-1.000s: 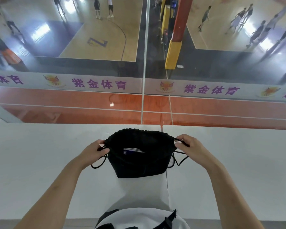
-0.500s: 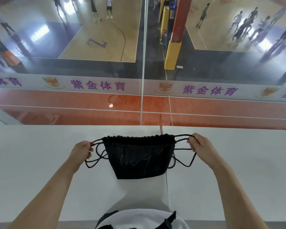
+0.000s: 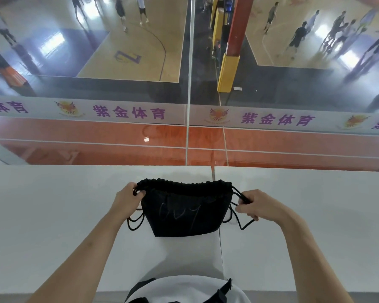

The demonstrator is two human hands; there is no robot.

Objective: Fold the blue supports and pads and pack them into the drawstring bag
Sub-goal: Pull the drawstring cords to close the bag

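A black drawstring bag (image 3: 184, 213) lies on the white table (image 3: 53, 215) in front of me, its gathered mouth pointing away and drawn nearly closed. Faint writing shows on its front. My left hand (image 3: 125, 201) pinches the black cords at the bag's left corner. My right hand (image 3: 256, 205) grips the cords (image 3: 239, 195) at the right corner, with loops hanging below both hands. The blue supports and pads are hidden inside the bag.
A seam (image 3: 220, 243) splits the white table just right of the bag. Beyond the far edge stands a glass pane (image 3: 187, 84) with a printed banner, looking down on basketball courts with several players. My white shirt (image 3: 184, 289) shows at the bottom.
The bag's mouth was open with blue showing inside; I pulled the cords outward and it closed. Both hands have since come back in toward the bag's corners.
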